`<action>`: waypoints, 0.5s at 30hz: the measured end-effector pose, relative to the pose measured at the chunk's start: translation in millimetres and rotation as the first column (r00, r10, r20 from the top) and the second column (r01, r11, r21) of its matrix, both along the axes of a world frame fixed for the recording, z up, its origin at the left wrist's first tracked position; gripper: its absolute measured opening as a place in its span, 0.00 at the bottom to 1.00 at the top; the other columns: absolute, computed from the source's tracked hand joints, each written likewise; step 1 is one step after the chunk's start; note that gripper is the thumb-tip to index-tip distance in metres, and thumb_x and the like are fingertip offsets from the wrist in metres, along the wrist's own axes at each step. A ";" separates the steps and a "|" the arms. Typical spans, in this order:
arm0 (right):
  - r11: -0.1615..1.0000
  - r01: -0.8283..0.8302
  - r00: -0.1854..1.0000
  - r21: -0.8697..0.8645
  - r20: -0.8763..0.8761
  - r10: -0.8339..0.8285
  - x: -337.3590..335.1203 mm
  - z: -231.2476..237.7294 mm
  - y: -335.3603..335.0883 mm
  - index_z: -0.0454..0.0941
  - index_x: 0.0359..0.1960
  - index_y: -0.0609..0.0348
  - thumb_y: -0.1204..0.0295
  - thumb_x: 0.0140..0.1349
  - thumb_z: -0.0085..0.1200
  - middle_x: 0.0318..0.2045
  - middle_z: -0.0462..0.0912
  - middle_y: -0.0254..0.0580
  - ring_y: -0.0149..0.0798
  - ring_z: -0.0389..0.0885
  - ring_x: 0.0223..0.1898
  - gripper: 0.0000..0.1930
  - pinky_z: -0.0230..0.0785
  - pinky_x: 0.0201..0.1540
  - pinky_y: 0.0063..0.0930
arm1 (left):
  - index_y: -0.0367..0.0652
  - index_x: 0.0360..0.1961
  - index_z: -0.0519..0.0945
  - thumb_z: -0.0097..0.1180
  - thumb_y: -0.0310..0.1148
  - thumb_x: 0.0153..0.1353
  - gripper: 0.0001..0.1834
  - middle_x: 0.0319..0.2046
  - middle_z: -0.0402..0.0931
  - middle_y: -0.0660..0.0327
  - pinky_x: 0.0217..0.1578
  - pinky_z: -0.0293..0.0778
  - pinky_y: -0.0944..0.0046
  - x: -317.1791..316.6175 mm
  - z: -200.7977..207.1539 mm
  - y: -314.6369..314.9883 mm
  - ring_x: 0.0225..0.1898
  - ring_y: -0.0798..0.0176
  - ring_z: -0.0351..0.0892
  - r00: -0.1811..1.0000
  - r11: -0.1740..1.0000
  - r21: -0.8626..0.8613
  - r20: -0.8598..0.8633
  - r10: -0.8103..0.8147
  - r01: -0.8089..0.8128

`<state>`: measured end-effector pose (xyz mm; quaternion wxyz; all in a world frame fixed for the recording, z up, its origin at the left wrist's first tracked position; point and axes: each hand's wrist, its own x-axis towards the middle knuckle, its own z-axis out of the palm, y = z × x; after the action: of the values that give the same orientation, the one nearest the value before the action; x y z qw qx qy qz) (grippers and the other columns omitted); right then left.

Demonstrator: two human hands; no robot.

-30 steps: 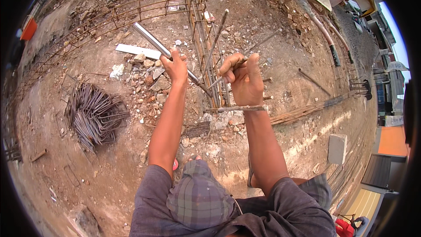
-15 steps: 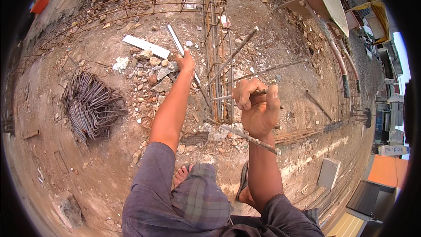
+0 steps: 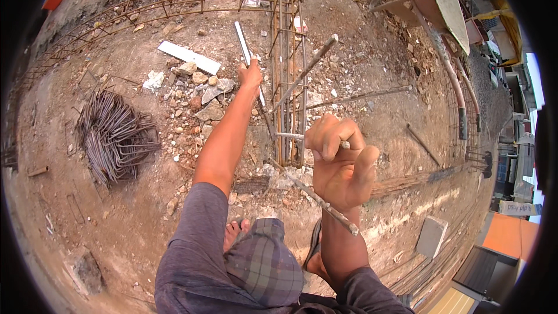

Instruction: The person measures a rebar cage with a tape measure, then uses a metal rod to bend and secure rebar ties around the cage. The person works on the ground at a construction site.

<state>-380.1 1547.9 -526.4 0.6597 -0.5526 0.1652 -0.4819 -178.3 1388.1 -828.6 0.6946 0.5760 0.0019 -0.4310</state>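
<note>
My left hand (image 3: 249,75) reaches forward, closed round a long, thin silver-and-dark bar (image 3: 242,40) that slants beside the rebar cage (image 3: 283,70). My right hand (image 3: 340,160) is raised near the cage's close end, palm up. Its fingers curl round a thin rod (image 3: 289,135); the rod's pale tip points left at the cage and its other end peeks out between fingers and thumb. Close about are slanting sticks: one leaning over the cage (image 3: 311,70), one by my right wrist (image 3: 325,204), one farther right (image 3: 360,96).
Broken stones (image 3: 203,93) and a white board (image 3: 189,57) lie left of the bar. Bent steel stirrups (image 3: 116,134) are heaped farther left. A wheelbarrow (image 3: 436,6) stands far right; a concrete block (image 3: 433,236) rests near right. A second rebar cage (image 3: 174,1) crosses the back.
My left hand has shifted slightly forward and right with the bar. My right hand has turned and lowered a little, its thumb spread farther out. The view has shifted slightly.
</note>
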 end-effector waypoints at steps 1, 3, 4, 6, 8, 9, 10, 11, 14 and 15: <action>1.000 0.022 0.999 0.002 -0.028 -0.022 -6.7 -2.3 0.4 0.71 0.34 0.59 0.37 0.75 0.37 0.31 0.67 0.36 0.30 0.60 0.33 0.33 0.50 0.38 0.27 | 0.41 0.41 0.70 0.60 0.48 0.72 0.21 0.23 0.69 0.66 0.15 0.63 0.69 -15.9 17.1 -1.3 0.17 0.73 0.67 0.994 0.994 -0.022 0.027 -0.103 0.104; 1.000 -0.010 0.999 0.014 -0.038 0.010 -10.0 -3.2 5.9 0.72 0.35 0.59 0.33 0.73 0.35 0.32 0.67 0.36 0.30 0.60 0.34 0.36 0.51 0.39 0.27 | 0.43 0.39 0.71 0.60 0.52 0.71 0.23 0.22 0.68 0.68 0.15 0.62 0.70 -22.7 44.4 -0.5 0.17 0.74 0.66 0.975 0.987 -0.039 0.172 -0.144 0.153; 0.999 -0.027 0.999 0.018 -0.042 0.028 -14.2 -6.7 4.3 0.72 0.36 0.60 0.32 0.73 0.35 0.32 0.68 0.37 0.31 0.62 0.35 0.37 0.52 0.39 0.28 | 0.43 0.38 0.71 0.60 0.54 0.71 0.24 0.21 0.67 0.68 0.15 0.62 0.70 -32.6 58.8 -1.3 0.16 0.74 0.66 0.955 0.980 -0.048 0.239 -0.174 0.191; 0.999 -0.038 0.999 0.018 -0.037 0.039 -18.0 -9.1 10.6 0.73 0.39 0.61 0.31 0.72 0.33 0.34 0.70 0.38 0.32 0.64 0.37 0.39 0.55 0.42 0.28 | 0.47 0.35 0.71 0.59 0.61 0.68 0.27 0.19 0.65 0.71 0.15 0.62 0.71 -34.6 71.5 11.1 0.16 0.75 0.63 0.976 0.988 -0.053 0.172 -0.132 0.143; 1.000 -0.020 0.999 -0.016 -0.025 0.020 -15.7 -2.3 20.2 0.74 0.43 0.63 0.29 0.72 0.31 0.36 0.71 0.40 0.34 0.67 0.39 0.42 0.59 0.45 0.29 | 0.48 0.35 0.70 0.59 0.63 0.67 0.28 0.19 0.64 0.71 0.15 0.62 0.71 -15.3 75.1 19.8 0.16 0.76 0.63 0.992 0.992 -0.091 0.103 -0.074 0.083; 0.999 -0.042 0.999 -0.032 0.001 0.042 -16.6 -6.6 19.3 0.74 0.47 0.65 0.28 0.71 0.30 0.40 0.74 0.42 0.36 0.71 0.44 0.44 0.62 0.51 0.32 | 0.49 0.35 0.68 0.59 0.63 0.67 0.28 0.19 0.63 0.71 0.15 0.63 0.70 -11.5 77.9 22.9 0.15 0.75 0.63 0.994 0.992 -0.091 0.079 -0.077 0.084; 0.999 -0.043 0.999 -0.033 -0.005 0.043 -19.3 -7.2 20.1 0.74 0.47 0.65 0.27 0.71 0.29 0.41 0.74 0.43 0.36 0.71 0.44 0.45 0.62 0.51 0.33 | 0.49 0.34 0.68 0.59 0.63 0.67 0.28 0.19 0.63 0.72 0.15 0.64 0.70 -11.8 79.8 27.1 0.15 0.75 0.63 0.993 0.991 -0.089 0.065 -0.098 0.104; 0.999 -0.043 0.999 -0.034 -0.013 0.043 -23.0 -6.8 21.2 0.74 0.47 0.65 0.27 0.70 0.29 0.41 0.75 0.43 0.36 0.72 0.44 0.45 0.63 0.51 0.33 | 0.49 0.34 0.67 0.60 0.63 0.67 0.28 0.19 0.63 0.72 0.15 0.64 0.69 -14.4 81.3 30.9 0.15 0.74 0.63 0.991 0.988 -0.088 0.050 -0.121 0.125; 0.989 -0.128 0.989 -0.076 -0.077 0.122 -24.5 -8.3 26.0 0.78 0.47 0.65 0.21 0.65 0.24 0.44 0.81 0.50 0.41 0.77 0.49 0.52 0.65 0.58 0.41 | 0.48 0.34 0.67 0.62 0.62 0.65 0.29 0.18 0.64 0.71 0.15 0.66 0.67 -4.5 78.9 36.2 0.15 0.73 0.63 0.979 0.978 -0.084 0.092 -0.181 0.189; 0.979 -0.160 0.978 -0.123 -0.154 0.140 -26.3 -5.6 30.3 0.79 0.47 0.65 0.20 0.63 0.24 0.44 0.82 0.51 0.42 0.78 0.51 0.54 0.64 0.61 0.44 | 0.46 0.35 0.68 0.63 0.62 0.65 0.29 0.18 0.64 0.70 0.14 0.67 0.66 -2.9 77.0 37.6 0.15 0.72 0.64 0.972 0.974 -0.075 0.121 -0.202 0.212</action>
<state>-406.4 1578.1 -532.0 0.6417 -0.6401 0.1372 -0.3995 -181.2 1425.6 -751.6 0.6693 0.5655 -0.1163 -0.4676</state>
